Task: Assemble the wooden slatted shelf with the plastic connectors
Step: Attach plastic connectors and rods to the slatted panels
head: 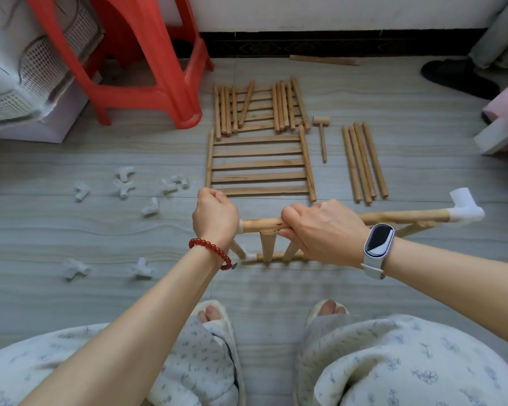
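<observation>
I hold a slatted wooden panel [269, 244] upright on its edge above the floor. My right hand [320, 230] grips its top rail [402, 216]. My left hand [214, 218] is curled over the rail's left end, where a white plastic connector [241, 225] peeks out from under it. Another white connector [464, 209] caps the rail's right end. A third one [250, 256] sits at the lower left corner. A second slatted panel [260, 165] lies flat on the floor ahead.
Several loose white connectors [123, 186] are scattered on the floor at left. A pile of short dowels [258, 108] lies on a third panel; long dowels [364, 162] and a small wooden mallet [321, 136] lie to the right. A red plastic stool [147, 63] stands at back left.
</observation>
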Available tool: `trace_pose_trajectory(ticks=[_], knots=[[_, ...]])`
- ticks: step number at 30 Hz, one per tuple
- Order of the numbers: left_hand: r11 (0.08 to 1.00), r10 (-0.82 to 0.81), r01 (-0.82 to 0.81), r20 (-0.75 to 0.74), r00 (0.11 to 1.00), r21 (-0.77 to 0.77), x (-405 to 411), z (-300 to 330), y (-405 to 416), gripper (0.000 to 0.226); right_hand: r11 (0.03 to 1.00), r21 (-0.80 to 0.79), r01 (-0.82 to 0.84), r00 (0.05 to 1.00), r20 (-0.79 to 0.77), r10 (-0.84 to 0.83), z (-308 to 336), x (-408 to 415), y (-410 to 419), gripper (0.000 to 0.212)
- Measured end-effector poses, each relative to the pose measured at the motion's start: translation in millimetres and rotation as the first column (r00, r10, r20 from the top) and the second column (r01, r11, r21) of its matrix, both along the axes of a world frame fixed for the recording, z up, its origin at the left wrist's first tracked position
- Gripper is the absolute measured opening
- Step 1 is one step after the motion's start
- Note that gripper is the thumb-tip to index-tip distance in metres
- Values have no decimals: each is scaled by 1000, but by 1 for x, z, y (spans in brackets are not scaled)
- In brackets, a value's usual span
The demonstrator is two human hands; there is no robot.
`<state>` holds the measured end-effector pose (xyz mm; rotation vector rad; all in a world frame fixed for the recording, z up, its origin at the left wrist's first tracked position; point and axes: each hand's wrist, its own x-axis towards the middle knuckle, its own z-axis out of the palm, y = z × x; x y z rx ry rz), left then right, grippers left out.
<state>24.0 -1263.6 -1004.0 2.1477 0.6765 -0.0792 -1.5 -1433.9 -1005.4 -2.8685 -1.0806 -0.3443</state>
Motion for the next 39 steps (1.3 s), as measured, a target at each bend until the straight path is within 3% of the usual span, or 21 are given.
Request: trace_pose_trajectory(ticks=[6, 9, 12, 15, 17, 19, 22, 24, 26, 28, 31, 33, 34, 35, 36, 38, 39], knots=[[999, -46, 46, -3, 999, 27, 13, -2, 2, 25, 999, 3, 42, 995, -88, -41, 0, 7, -1, 40], [996, -92, 93, 30, 995, -18, 19, -1, 1, 20, 984, -161, 73, 978, -184, -102, 7, 14, -1, 41], [963, -123, 111, -31, 992, -246, 23, 0, 7, 33, 974, -209, 90, 946, -287, -149, 16, 13, -3, 37], [783, -175, 0, -221, 959, -622, 22, 12, 18, 51, 980, -157, 120, 936, -311, -165, 18, 12, -9, 36], [739, -257, 67, -190, 948, -670, 25, 23, 24, 59, 977, -126, 173, 923, -325, -205, 22, 11, -9, 34], [727, -300, 190, -56, 952, -659, 33, 40, 28, 62, 974, -45, 223, 918, -327, -225, 31, 14, -6, 32], [720, -319, 406, 251, 914, -563, 43, 75, 33, 55, 947, 191, 258, 928, -324, -187, 45, 26, 1, 29], [742, -386, 541, 407, 828, -397, 46, 96, 38, 52, 878, 398, 265, 922, -372, -109, 53, 32, 5, 29], [762, -512, 631, 460, 725, -146, 45, 109, 47, 61, 769, 568, 292, 888, -459, 2, 56, 31, 12, 23], [761, -625, 640, 380, 681, 107, 41, 113, 54, 72, 707, 620, 339, 813, -571, 111, 52, 26, 19, 15], [707, -703, 638, 200, 683, 306, 30, 111, 45, 54, 821, 418, 390, 690, -723, 40, 41, 22, 17, 17], [627, -761, 681, 108, 640, 378, 24, 102, 29, 39, 833, 323, 450, 595, -803, -10, 39, 23, 11, 19], [582, -786, 705, 59, 615, 405, 21, 97, 19, 34, 769, 344, 539, 533, -846, 6, 40, 23, 7, 25], [548, -801, 722, 15, 599, 421, 20, 90, 10, 29, 632, 385, 672, 456, -888, 55, 41, 25, 5, 30], [524, -812, 739, -16, 584, 424, 21, 83, 0, 27, 435, 417, 798, 397, -907, 140, 43, 27, 2, 33], [478, -832, 780, -76, 550, 404, 20, 73, -18, 24, 66, 399, 915, 371, -894, 251, 47, 32, -2, 27], [449, -845, 802, -106, 525, 394, 19, 70, -27, 25, 9, 373, 928, 363, -906, 217, 48, 36, -4, 25]])
